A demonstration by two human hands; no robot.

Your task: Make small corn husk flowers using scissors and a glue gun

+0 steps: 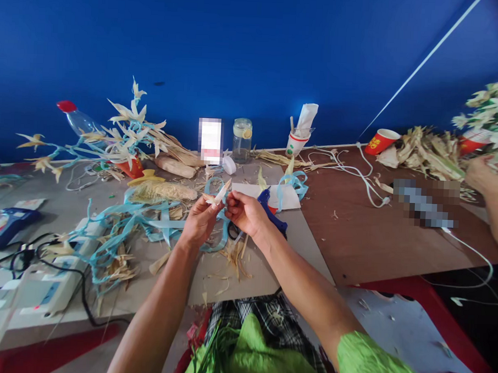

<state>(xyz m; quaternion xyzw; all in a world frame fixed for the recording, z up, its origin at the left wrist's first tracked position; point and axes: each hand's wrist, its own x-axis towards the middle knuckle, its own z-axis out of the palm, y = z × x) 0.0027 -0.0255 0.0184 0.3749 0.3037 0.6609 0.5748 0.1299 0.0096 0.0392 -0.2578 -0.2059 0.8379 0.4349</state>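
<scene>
Just above the table's middle, my left hand [202, 220] pinches a pale corn husk flower [220, 195] whose pointed petals tilt up. My right hand [247, 211] is close beside it with fingertips pressed together; what lies between them is hidden. A light blue tape strip [222, 240] loops below and behind both hands. Behind my right wrist lies a dark blue glue gun [274, 215], partly covered by the arm. A black ring-shaped handle [233, 230] shows under my right hand. Tangled blue tape [148, 221] and husk scraps [235, 257] are spread around.
Husk flowers on blue stems [130, 121] stand back left in a red cup [130, 167]. A power strip [69, 277] and another glue gun [16, 223] lie left. Behind are a glass jar [242, 142] and white cup [297, 143]. Another person's hand [486, 175] is at far right.
</scene>
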